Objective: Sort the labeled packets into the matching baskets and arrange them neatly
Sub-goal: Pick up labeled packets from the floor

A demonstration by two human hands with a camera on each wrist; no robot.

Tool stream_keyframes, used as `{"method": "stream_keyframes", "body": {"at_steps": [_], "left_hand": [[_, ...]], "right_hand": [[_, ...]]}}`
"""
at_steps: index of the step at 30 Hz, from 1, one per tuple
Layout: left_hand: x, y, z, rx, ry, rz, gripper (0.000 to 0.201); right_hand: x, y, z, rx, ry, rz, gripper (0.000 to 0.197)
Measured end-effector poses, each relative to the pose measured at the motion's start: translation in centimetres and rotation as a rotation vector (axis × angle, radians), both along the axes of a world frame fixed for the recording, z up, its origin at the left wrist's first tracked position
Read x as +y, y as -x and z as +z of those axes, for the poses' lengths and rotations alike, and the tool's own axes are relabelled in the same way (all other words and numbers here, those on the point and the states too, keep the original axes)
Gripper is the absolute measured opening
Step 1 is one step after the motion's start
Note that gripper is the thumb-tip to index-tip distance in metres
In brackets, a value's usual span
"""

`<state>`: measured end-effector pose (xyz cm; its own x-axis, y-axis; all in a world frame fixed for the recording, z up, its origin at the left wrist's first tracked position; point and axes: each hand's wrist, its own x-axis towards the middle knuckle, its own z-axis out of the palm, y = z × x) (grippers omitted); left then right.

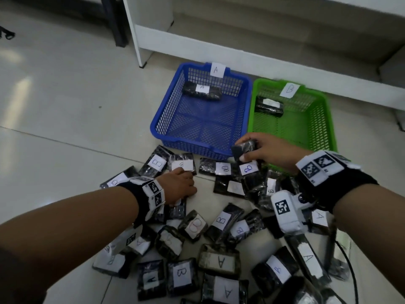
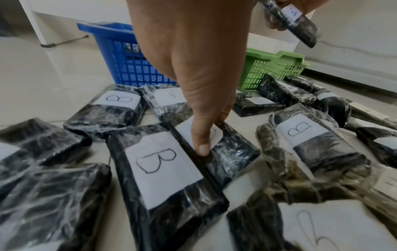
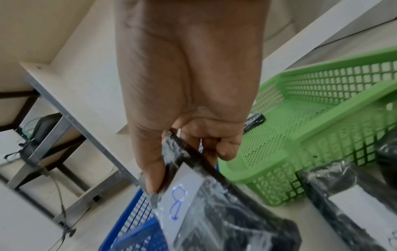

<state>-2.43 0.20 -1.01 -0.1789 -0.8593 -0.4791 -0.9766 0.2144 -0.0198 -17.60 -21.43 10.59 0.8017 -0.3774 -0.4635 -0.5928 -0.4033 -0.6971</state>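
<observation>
A blue basket [image 1: 157, 126] tagged A holds one A packet [image 1: 202, 91]. To its right, a green basket [image 1: 328, 119] tagged B holds one packet [image 1: 269, 106]. My right hand [image 1: 247, 150] pinches a black packet with a blue B label [image 1: 248, 168] by its top end. That packet [image 3: 182, 203] hangs above the floor in front of the gap between the baskets. My left hand [image 2: 212, 130] reaches down into the pile and grips a flat packet [image 2: 232, 152] between thumb and fingers. The thumb covers its label.
Several black wrapped packets [image 1: 182, 273] with white A or B labels lie scattered on the tiled floor in front of the baskets. A white shelf unit [image 1: 241, 51] stands just behind them. A black cable [image 1: 352, 270] runs at the lower right.
</observation>
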Motion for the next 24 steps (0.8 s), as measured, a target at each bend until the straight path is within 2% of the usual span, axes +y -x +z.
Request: {"method": "stream_keyframes", "body": {"at_steps": [3, 6, 10, 15, 18, 21, 22, 24], "left_hand": [[-0.5, -0.2, 0.8, 0.01, 0.007, 0.038, 0.029], [-2.0, -0.4, 3.2, 0.125, 0.067, 0.138, 0.017], [-6.7, -0.2, 9.1, 0.424, 0.152, 0.383, 0.019], [-14.0, 1.4, 13.5, 0.443, 0.386, 0.513, 0.03], [-18.0, 3.1, 14.1, 0.428, 0.357, 0.597, 0.033], [-20.9, 4.3, 13.2, 0.355, 0.351, 0.685, 0.032], [-22.0, 4.8, 12.8, 0.373, 0.301, 0.719, 0.032], [-24.3, 6.0, 11.8, 0.513, 0.146, 0.787, 0.037]], "right_hand": [[-1.4, 1.3, 1.2, -0.034, -0.059, -0.131, 0.027], [-3.5, 2.3, 2.0, -0.091, -0.084, -0.239, 0.02], [-7.0, 3.8, 2.3, -0.238, -0.139, -0.476, 0.017], [-10.4, 7.0, 0.8, -0.28, -0.116, -0.75, 0.028], [-12.0, 9.1, -0.4, -0.287, 0.063, -0.864, 0.037], [-12.8, 10.3, -1.4, -0.275, 0.193, -0.913, 0.035], [-13.1, 10.6, -1.7, -0.263, 0.204, -0.928, 0.034], [-13.7, 11.0, -2.3, -0.254, 0.222, -0.925, 0.032]]}}
